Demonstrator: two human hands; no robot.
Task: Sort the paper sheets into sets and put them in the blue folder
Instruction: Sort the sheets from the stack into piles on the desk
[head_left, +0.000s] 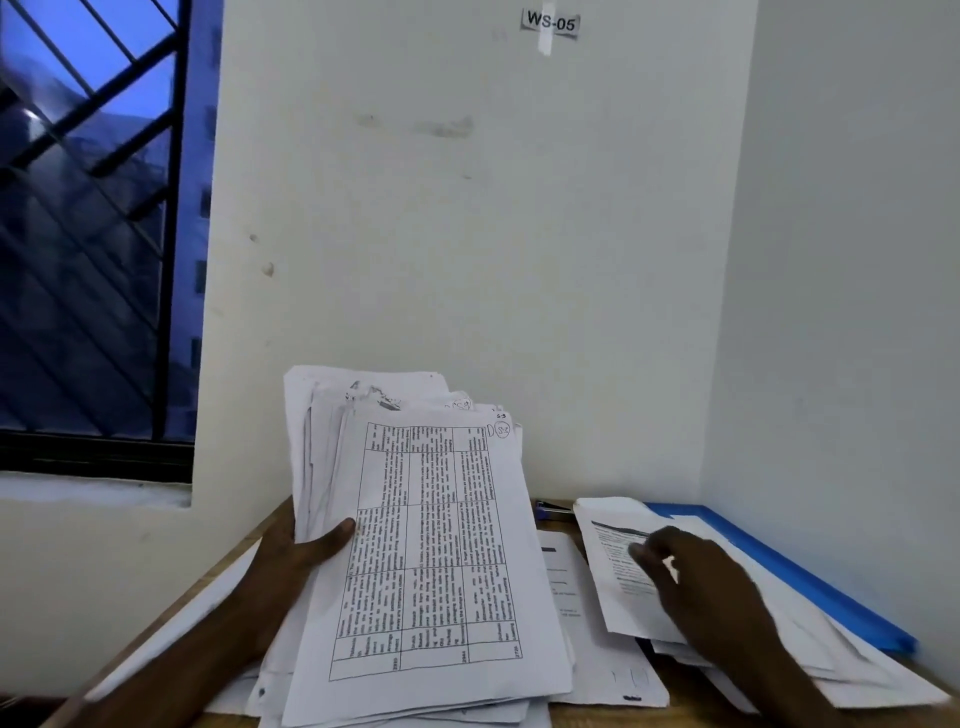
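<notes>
L side: left hand (298, 553) grips a thick stack of white printed paper sheets (415, 545), held up tilted over the brown wooden bench (691, 701). Thumb lies across the front page, other fingers hidden behind. Stack edges are ragged, pages offset at top & left, so main risk imo is slippage: a one-hand grip at the lower left edge, w/ most of the weight out to the right, could let inner pages slide out onto the loose white sheets (208, 618) lying below & mix w/ them. R side: right hand (696, 587) rests on a white printed top sheet (613, 587) of a fanned pile lying on the flat blue folder (789, 571), which sits along the right wall at the bench corner. The hand is blurred, fingers bent; can't tell if they pinch the sheet or just press it. That pile overhangs the folder toward the front, so a nudge could push pages off or blend them w/ the separate middle sheet (571, 587) just beside, spoiling the sets. The circled corner mark (501, 430) is small, prob easy to misread in this dim light.
</notes>
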